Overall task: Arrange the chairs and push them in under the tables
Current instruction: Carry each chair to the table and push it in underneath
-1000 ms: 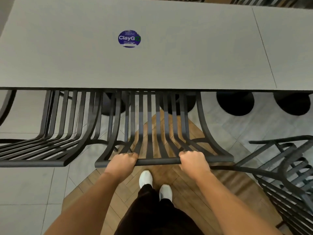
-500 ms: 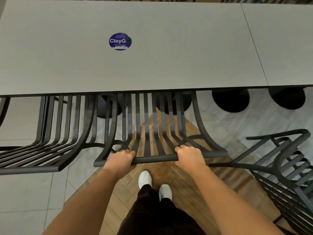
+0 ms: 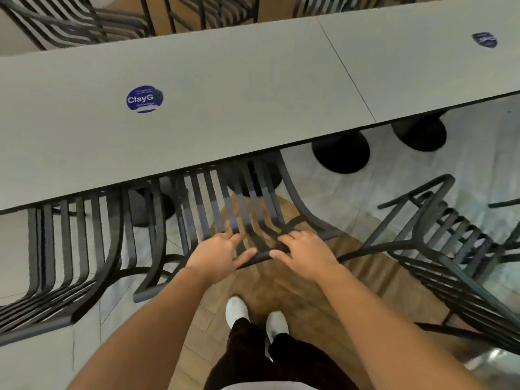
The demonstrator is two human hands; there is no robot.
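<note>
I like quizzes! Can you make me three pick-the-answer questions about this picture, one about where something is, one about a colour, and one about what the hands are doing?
1. Where is the seat of the middle chair?
A. On top of the table
B. Tucked under the table's near edge
C. Lying on its side on the floor

2. What colour is the round sticker on the table?
A. Blue
B. Red
C. Yellow

3. What are the left hand and right hand doing?
A. Hanging at the person's sides
B. Holding a cup
C. Resting with loose, straight fingers on the chair's top bar

Answers: 1 B, the slats run in under the tabletop edge. 2 A, the sticker is dark blue with white letters. 3 C, both hands lie over the bar with fingers spread out, not wrapped round it.
</note>
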